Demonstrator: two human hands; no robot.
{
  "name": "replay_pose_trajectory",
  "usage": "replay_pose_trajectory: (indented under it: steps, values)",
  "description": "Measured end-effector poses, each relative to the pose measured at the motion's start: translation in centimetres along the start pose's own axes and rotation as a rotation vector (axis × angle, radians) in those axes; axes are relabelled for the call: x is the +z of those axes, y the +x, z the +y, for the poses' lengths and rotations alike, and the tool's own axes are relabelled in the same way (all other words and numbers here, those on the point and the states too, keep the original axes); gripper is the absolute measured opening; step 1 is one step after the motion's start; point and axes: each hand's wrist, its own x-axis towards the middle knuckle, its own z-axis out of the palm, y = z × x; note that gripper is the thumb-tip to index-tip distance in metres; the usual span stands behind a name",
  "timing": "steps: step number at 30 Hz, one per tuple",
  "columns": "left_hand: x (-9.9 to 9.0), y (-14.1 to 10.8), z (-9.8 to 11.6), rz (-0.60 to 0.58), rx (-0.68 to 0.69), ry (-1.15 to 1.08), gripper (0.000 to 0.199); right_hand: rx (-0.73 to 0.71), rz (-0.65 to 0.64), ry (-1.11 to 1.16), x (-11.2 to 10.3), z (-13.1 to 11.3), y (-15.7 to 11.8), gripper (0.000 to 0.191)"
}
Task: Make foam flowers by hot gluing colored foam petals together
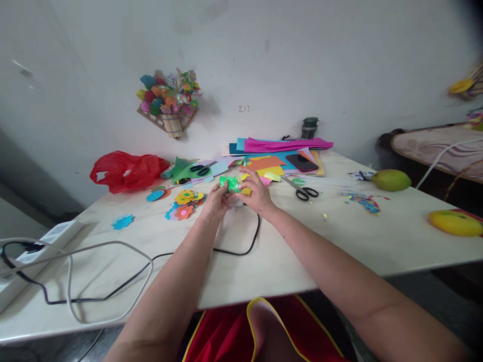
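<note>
A small shiny green packet (229, 184) with a clear, crinkled edge is held up over the middle of the table. My left hand (217, 202) grips it from the left, thumb lying across its front. At the packet's right edge, the bent fingers of my right hand (259, 195) close on the clear part. Just left of my hands lie cut paper flowers in yellow (184, 197) and orange (184, 212). Black-handled scissors (306, 193) rest to the right of my right hand.
Coloured sheets (264, 163), a phone (302, 162) and a second pair of scissors (202, 169) lie toward the wall. A red plastic bag (128, 172) is at back left. Cables run from a power strip (56, 236) across the left side. Two mango-like fruits (391, 180) sit right.
</note>
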Motion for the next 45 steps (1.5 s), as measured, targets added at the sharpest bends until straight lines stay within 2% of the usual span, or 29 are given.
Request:
replay_pose_trajectory:
  steps: [5, 12, 15, 18, 21, 23, 26, 28, 32, 35, 45]
  values:
    - [0.0, -0.1, -0.2, -0.039, 0.004, 0.045, 0.018, 0.018, -0.05, -0.001, 0.2, 0.5, 0.1, 0.008]
    - [0.2, -0.2, -0.4, -0.095, 0.013, 0.078, 0.021, -0.031, -0.082, -0.068, -0.3, 0.7, 0.2, 0.013]
    - [0.4, -0.3, -0.2, -0.075, 0.026, 0.068, 0.02, -0.038, -0.093, -0.018, -0.8, 0.6, 0.4, 0.014]
    - [0.3, -0.2, 0.1, -0.007, 0.026, 0.056, 0.018, -0.017, -0.085, 0.093, -1.1, 0.9, 0.6, 0.013]
    - [0.1, 0.0, 0.5, 0.079, 0.03, 0.025, 0.013, 0.097, 0.014, 0.205, -1.3, 1.5, 0.9, 0.015]
    - [0.0, 0.1, 0.7, 0.109, 0.03, 0.004, 0.01, 0.268, 0.079, 0.311, -1.4, 1.9, 1.1, 0.019]
    - [0.0, 0.0, 0.8, 0.115, 0.018, -0.009, 0.01, 0.543, 0.071, 0.544, -1.7, 2.0, 1.2, 0.026]
    - [0.1, 0.0, 0.8, 0.116, 0.006, -0.009, 0.011, 0.643, 0.041, 0.688, -2.0, 1.7, 1.2, 0.029]
    - [0.1, 0.0, 0.8, 0.113, -0.014, -0.011, 0.013, 0.734, -0.048, 0.923, -2.8, 0.8, 1.3, 0.03]
    - [-0.1, 0.1, 0.7, 0.096, -0.013, -0.008, 0.012, 0.781, -0.058, 1.028, -3.1, 0.4, 1.4, 0.029]
    - [-0.4, 0.1, 0.5, 0.055, 0.0, -0.024, 0.01, 0.84, 0.009, 0.928, -2.7, 1.0, 1.3, 0.028]
